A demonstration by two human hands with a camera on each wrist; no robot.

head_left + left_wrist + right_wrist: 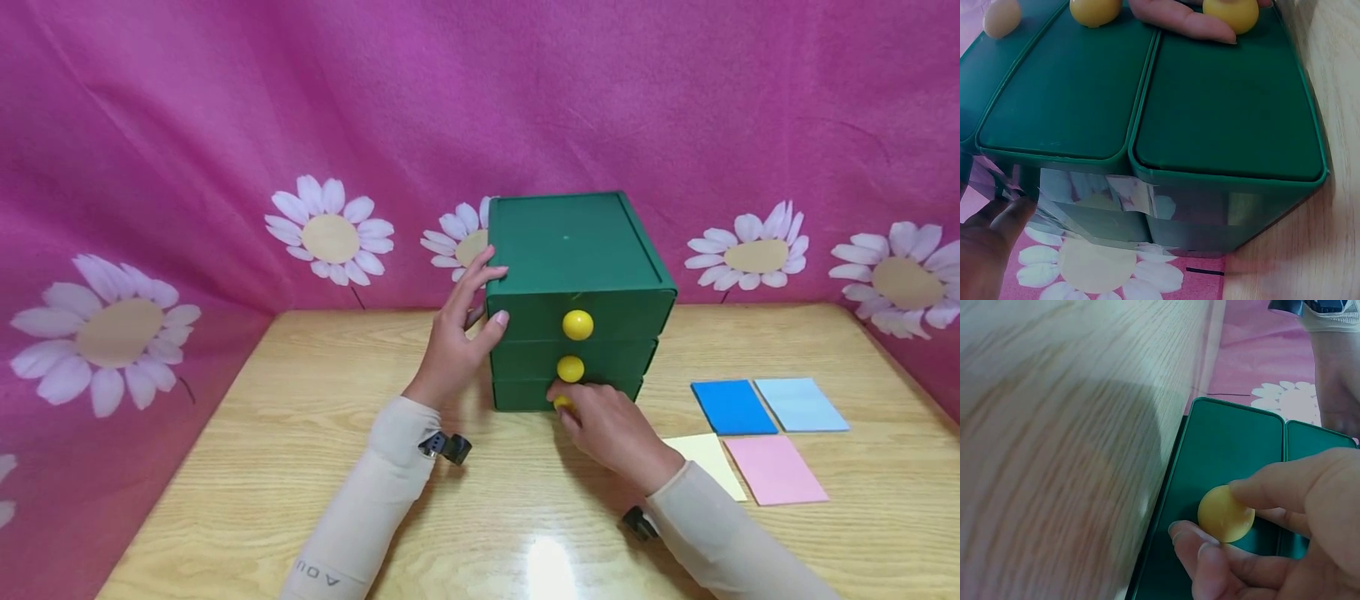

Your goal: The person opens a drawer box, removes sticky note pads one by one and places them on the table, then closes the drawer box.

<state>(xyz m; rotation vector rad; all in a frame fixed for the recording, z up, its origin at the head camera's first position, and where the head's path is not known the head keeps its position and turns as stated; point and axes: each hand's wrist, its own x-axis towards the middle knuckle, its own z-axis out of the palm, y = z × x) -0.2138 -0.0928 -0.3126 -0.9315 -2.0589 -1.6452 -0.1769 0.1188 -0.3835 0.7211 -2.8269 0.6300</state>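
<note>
A green three-drawer box (570,250) stands on the table with its drawers closed. Each drawer front bears one round yellow knob; the top knob (577,325) and middle knob (570,368) are untouched. My left hand (453,342) rests against the box's left side, its fingers extended near the top edge and its thumb by the front corner. Down at the lowest drawer, my right hand (611,425) pinches the bottom knob (1222,514) between thumb and fingers, as the right wrist view shows. Clear tape (1091,219) runs along the side of the box in the left wrist view.
Right of the box lie four flat square pads: dark blue (733,407), light blue (802,404), pale yellow (708,462) and pink (777,471). A pink cloth (450,100) with daisies hangs behind and beside the wooden table (300,433).
</note>
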